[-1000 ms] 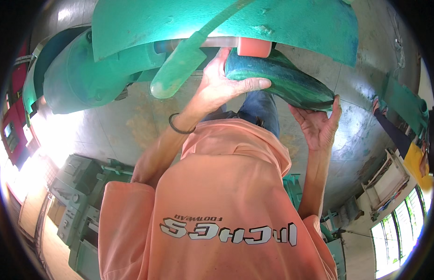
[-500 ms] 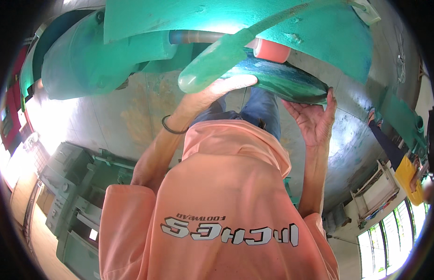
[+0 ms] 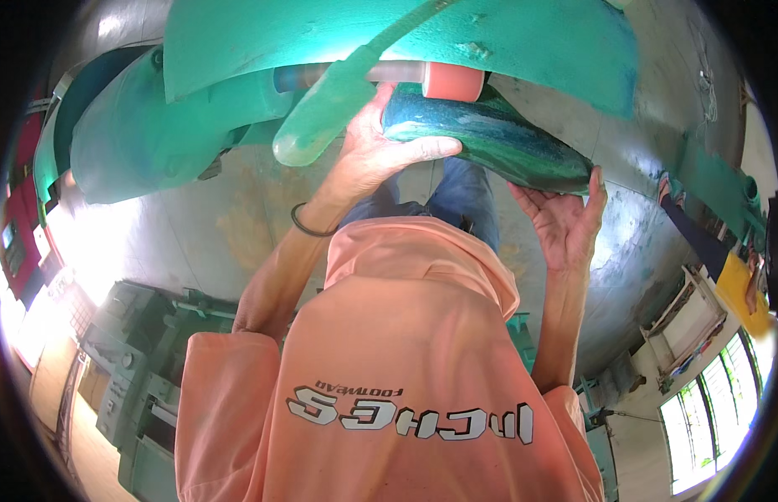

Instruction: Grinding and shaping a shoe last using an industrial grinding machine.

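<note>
Both hands hold a long green-and-blue rounded form (image 3: 489, 138), tapered toward its right end; it may be a shoe last, but I cannot be sure. My left hand (image 3: 379, 151) grips its left end, thumb laid along the near side and fingers partly behind it. At the right tip my right hand (image 3: 560, 219) supports it from below, thumb raised against the end and palm turned up. Directly above the form is a pink-orange roller (image 3: 452, 82) on a machine shaft (image 3: 389, 70). Whether roller and form touch, I cannot tell.
A green machine hood (image 3: 389, 29) overhangs the work. A green gooseneck with a bulbous end (image 3: 318, 121) hangs near my left hand. A large green machine housing (image 3: 146, 121) is at left. Another machine (image 3: 125, 360) stands lower left; a person in yellow (image 3: 736, 284) is at right.
In the view, the roller, gooseneck and hood have shifted left. More of the form's blue upper face and of my left fingers shows. Both hands keep their hold.
</note>
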### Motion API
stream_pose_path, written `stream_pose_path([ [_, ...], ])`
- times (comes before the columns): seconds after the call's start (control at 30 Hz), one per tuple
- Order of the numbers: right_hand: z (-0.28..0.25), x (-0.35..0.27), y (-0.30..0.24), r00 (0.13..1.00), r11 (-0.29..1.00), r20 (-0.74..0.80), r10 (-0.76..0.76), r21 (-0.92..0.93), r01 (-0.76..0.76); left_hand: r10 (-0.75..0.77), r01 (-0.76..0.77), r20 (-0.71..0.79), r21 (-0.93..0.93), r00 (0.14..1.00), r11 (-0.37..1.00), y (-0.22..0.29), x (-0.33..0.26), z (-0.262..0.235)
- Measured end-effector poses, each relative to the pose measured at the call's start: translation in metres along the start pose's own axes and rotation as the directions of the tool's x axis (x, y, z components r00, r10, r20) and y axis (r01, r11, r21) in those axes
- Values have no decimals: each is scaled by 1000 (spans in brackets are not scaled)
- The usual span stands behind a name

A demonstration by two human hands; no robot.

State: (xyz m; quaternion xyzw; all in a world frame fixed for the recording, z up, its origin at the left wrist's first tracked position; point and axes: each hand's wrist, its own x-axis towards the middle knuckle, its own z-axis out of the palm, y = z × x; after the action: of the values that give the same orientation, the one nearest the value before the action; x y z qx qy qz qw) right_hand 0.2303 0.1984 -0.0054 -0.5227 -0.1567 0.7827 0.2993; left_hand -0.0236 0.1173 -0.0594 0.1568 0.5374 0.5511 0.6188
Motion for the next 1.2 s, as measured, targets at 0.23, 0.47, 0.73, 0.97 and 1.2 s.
stream_pose_path([
  [0.23, -6, -7, -1, 1000, 999, -10, 16, 32, -16, 67, -65, -16, 92, 998, 994, -6, -7, 5],
  [0.47, 13, 10, 2, 1000, 999, -5, 29, 20, -29, -55, 55, -27, 7, 998, 998, 1, -14, -11],
  [0.73, 16, 0, -2, 1000, 1000, -25, -5, 29, 6, 68, -68, 44, 2, 997, 998, 9, -10, -5],
  [0.97, 0, -4, 2, 999, 995, -36, -11, 102, 15, 43, -43, 65, -7, 997, 999, 2, -1, 1],
  [1.2, -38, -6, 62, 951, 815, -50, 304, 530, -233, 397, -446, 205, 479, 895, 756, -2, -42, 50],
])
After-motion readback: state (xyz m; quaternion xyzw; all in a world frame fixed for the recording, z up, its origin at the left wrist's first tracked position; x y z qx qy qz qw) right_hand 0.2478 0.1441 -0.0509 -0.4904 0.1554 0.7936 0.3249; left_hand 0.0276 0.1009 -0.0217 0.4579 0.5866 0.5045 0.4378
